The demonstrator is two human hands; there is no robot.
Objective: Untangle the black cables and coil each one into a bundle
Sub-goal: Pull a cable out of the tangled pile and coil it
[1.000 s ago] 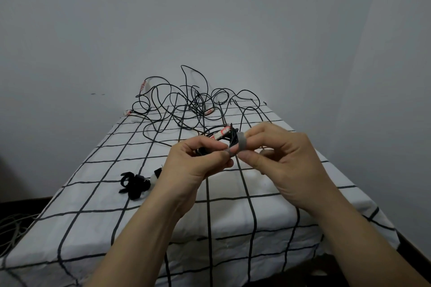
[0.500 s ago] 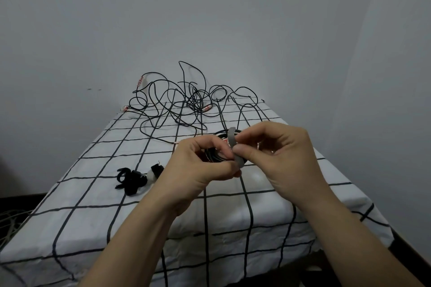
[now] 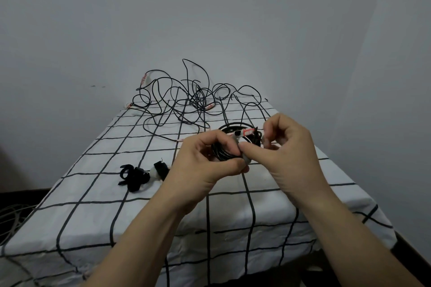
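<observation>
Here the red-white label [image 3: 247, 132] is unreadable; left hand [image 3: 205, 161] grips the coiled cable [image 3: 222, 155], right hand [image 3: 289, 147] pinches its grey strap [image 3: 246, 160].

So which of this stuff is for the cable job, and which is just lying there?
For the job: coiled cable in the left hand; grey strap pinched by the right hand; tangled cables at the far end; black straps, probably spare ties.
Just lying about: pale wires on the floor; checked cloth.

1 head view, forward-down, close over table [image 3: 93, 216]
</observation>
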